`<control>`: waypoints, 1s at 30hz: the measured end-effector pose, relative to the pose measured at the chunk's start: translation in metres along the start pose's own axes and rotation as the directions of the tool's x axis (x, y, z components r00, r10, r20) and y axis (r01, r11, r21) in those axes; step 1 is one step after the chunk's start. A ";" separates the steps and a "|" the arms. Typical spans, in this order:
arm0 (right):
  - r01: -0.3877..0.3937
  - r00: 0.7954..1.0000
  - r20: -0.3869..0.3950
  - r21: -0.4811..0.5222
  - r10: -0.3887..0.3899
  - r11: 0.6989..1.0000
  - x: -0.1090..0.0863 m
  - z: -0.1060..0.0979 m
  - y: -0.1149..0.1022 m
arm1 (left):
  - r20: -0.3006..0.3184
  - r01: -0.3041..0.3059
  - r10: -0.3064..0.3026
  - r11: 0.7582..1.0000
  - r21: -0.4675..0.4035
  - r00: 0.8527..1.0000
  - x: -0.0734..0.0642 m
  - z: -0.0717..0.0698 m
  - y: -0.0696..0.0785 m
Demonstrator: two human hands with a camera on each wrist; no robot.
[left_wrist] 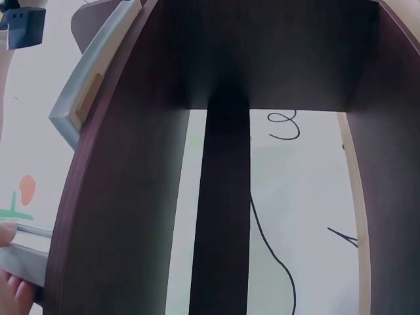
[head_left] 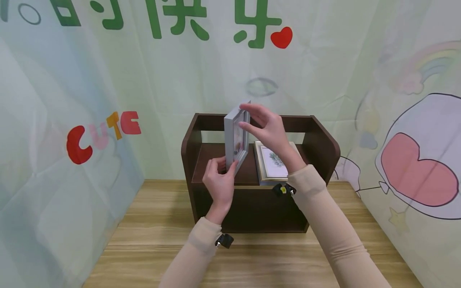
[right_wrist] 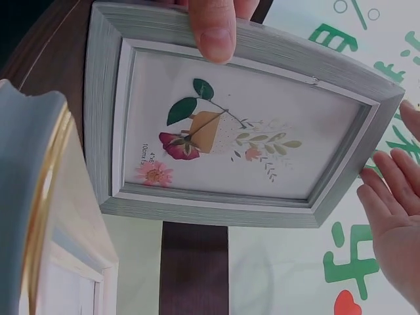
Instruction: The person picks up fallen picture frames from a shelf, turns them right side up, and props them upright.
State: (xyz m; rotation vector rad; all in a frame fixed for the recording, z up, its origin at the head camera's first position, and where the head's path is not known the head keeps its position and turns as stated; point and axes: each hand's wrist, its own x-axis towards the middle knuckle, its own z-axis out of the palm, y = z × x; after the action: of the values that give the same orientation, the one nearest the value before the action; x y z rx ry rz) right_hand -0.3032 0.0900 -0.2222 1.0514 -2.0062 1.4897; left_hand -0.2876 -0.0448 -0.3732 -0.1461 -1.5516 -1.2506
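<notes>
A grey picture frame (head_left: 230, 136) with a pressed rose and leaves (right_wrist: 180, 146) behind its pane is held upright above a dark brown shelf (head_left: 212, 160). My left hand (head_left: 220, 184) grips its lower end, with the thumb (right_wrist: 215, 39) over the front border; the left wrist view shows that hand (left_wrist: 13, 289) at the lower left. My right hand (head_left: 268, 126) is at the frame's upper end, fingers extended and slightly bent beside the edge. The right wrist view shows this hand (right_wrist: 400, 210) close to the frame's corner; whether it touches is unclear.
A stack of picture frames (head_left: 264, 176), the top one with a green leaf print (head_left: 276, 159), lies on the shelf's right half. In the left wrist view, a stacked frame (left_wrist: 98, 65) juts past the shelf's edge. The shelf stands on a wooden table (head_left: 158, 224) against printed cloth walls.
</notes>
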 end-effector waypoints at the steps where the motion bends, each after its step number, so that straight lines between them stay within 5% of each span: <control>1: 0.001 1.000 0.006 0.003 -0.001 1.000 0.000 0.000 0.000 | 0.001 0.001 -0.001 1.000 -0.002 1.000 -0.001 0.000 0.001; 18: -0.018 0.993 0.114 0.006 0.017 1.000 0.005 -0.004 0.002 | 0.077 -0.016 0.018 0.999 -0.032 0.997 -0.009 0.001 0.005; 30: 0.020 0.989 0.150 -0.028 -0.016 0.999 0.005 -0.008 0.005 | 0.125 -0.090 0.095 0.995 -0.045 0.988 -0.015 -0.003 0.003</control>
State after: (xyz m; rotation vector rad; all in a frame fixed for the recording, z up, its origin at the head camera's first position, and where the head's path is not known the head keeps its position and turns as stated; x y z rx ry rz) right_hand -0.3109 0.0968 -0.2186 1.1979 -2.1070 1.4047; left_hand -0.2782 -0.0385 -0.3831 -0.3252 -1.6103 -1.2181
